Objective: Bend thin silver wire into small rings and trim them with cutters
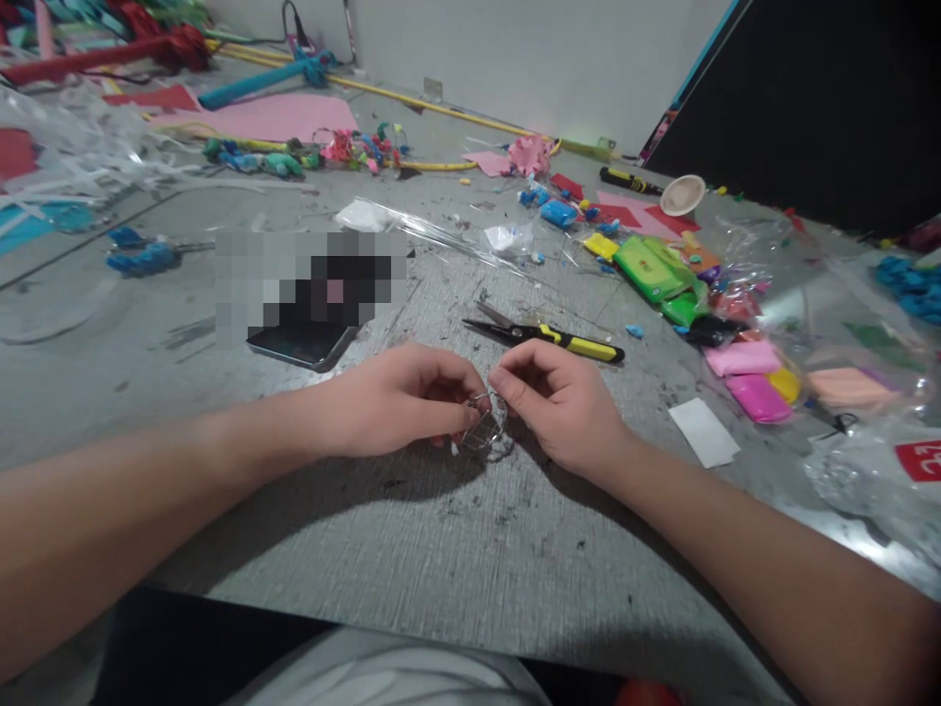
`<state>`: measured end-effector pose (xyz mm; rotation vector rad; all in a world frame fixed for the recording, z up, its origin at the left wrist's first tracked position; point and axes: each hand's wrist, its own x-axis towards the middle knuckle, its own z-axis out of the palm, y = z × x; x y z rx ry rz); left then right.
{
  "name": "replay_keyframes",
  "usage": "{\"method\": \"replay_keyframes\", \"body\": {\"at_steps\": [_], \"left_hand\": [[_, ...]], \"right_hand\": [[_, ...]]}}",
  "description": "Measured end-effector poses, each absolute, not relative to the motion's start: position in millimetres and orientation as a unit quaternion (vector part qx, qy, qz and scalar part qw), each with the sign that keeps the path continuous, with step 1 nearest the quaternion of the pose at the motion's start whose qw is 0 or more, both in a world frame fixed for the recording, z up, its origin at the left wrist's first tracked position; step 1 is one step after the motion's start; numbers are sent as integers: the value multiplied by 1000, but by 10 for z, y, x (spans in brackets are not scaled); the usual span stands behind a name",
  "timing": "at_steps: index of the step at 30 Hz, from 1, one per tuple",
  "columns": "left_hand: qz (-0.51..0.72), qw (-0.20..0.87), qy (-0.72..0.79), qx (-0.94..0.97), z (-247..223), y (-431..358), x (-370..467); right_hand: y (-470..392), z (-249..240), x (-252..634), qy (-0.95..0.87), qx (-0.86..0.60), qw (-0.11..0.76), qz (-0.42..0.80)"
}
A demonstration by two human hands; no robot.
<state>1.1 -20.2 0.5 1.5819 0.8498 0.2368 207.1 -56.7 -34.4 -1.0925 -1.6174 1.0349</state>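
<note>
Between both hands is a small round frame of bent wire (491,429), silvery and made of several loops. My left hand (412,402) pinches its left side with thumb and fingers. At its upper right edge, my right hand (555,397) has thumb and forefinger pressed together on the wire; the exact spot is hidden by the fingertips. Just beyond the hands lie scissors (548,335) with black and yellow handles, blades pointing left. A dark phone (313,338) rests past my left hand, partly covered by a blurred patch.
Packets of coloured clay (654,270) and clear plastic bags (867,471) spread along the right. A white paper slip (704,432) lies near my right forearm. Thin straight wires (448,235) stretch behind the scissors. Blue clay pieces (143,257) and pink paper (272,116) lie at the left and back.
</note>
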Motion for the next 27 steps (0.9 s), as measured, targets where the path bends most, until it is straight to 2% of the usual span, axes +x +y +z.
{"method": "replay_keyframes", "body": {"at_steps": [10, 15, 19, 27], "left_hand": [[93, 609, 377, 692, 50, -198, 12], [100, 588, 395, 699, 77, -195, 25], [122, 581, 409, 693, 100, -207, 30], [166, 597, 424, 660, 107, -215, 38]], "right_hand": [[-611, -293, 2084, -656, -444, 451, 410], [-639, -233, 2096, -723, -437, 456, 279], [-690, -157, 2081, -799, -395, 421, 166], [-744, -181, 2045, -830, -392, 371, 143]]}}
